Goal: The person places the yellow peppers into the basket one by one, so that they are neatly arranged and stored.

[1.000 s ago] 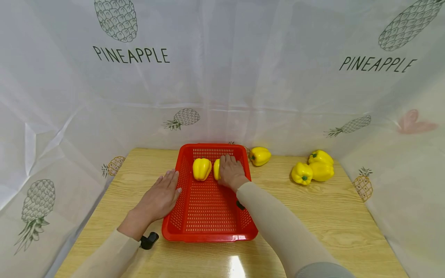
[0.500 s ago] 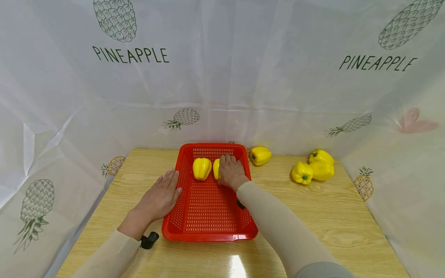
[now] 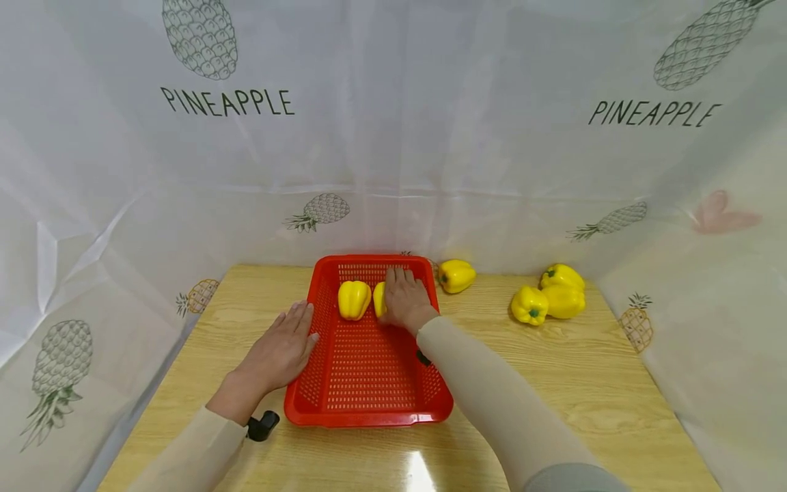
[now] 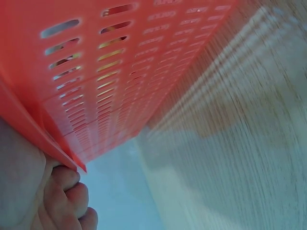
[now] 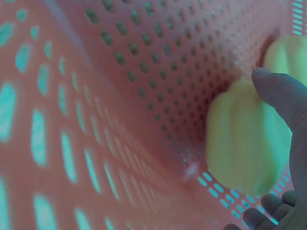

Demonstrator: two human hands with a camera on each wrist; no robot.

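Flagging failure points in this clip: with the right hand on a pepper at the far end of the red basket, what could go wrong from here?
1. The right hand covers a yellow pepper lying beside a second pepper; letting go might nudge either one into a roll.
2. The left hand only rests flat against the red basket, so the basket could slide on the glossy table.

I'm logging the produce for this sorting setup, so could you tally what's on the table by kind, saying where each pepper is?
Yellow peppers in the red basket: 2, one free, one under the right hand
Yellow peppers on the table: 4, one by the basket, three clustered at the right
Red baskets: 1
Total: 7 things, 6 of them peppers
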